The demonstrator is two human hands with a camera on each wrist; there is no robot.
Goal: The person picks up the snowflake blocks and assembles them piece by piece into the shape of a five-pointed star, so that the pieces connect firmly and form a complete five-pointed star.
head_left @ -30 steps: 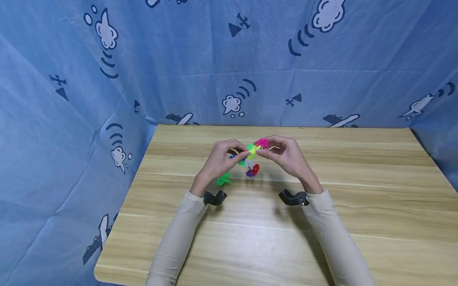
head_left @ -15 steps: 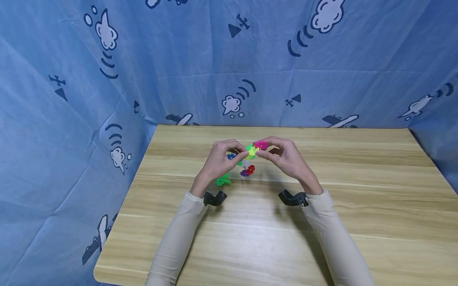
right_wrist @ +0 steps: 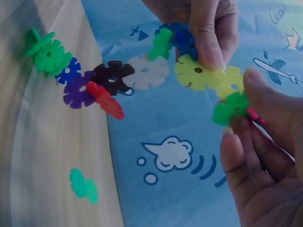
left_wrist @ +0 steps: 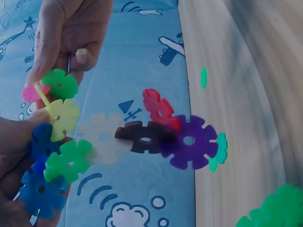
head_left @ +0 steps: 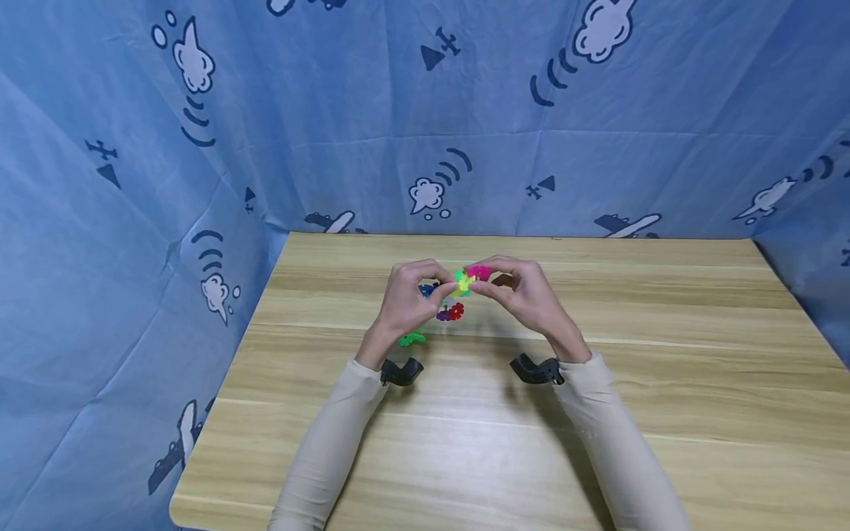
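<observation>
My left hand [head_left: 413, 296] pinches a yellow snowflake disc [right_wrist: 195, 71] between thumb and fingers. Joined with it is a chain of notched plastic discs: blue [left_wrist: 42, 191], green [left_wrist: 68, 161], a clear disc [left_wrist: 105, 138], a dark brown disc [left_wrist: 144, 138], purple [left_wrist: 189, 142] and red [left_wrist: 160, 109]. The chain hangs out from the fingers over the table. My right hand [head_left: 521, 291] pinches a second yellow disc [right_wrist: 231, 84], with a green disc [right_wrist: 229, 109] and a pink disc [head_left: 479, 273] beside it. The two yellow discs meet between the hands, edge to edge.
Joined green discs [head_left: 412, 338] lie on the wooden table [head_left: 465, 442] just below my left hand. A small teal-green pair of discs [right_wrist: 83, 187] shows on the tabletop in the right wrist view. A blue patterned curtain [head_left: 372, 88] stands behind and at the left.
Both hands stay together, drifting slightly left in view. The pink disc has tilted and come nearer the yellow ones. The hanging red and purple discs have swung left.
</observation>
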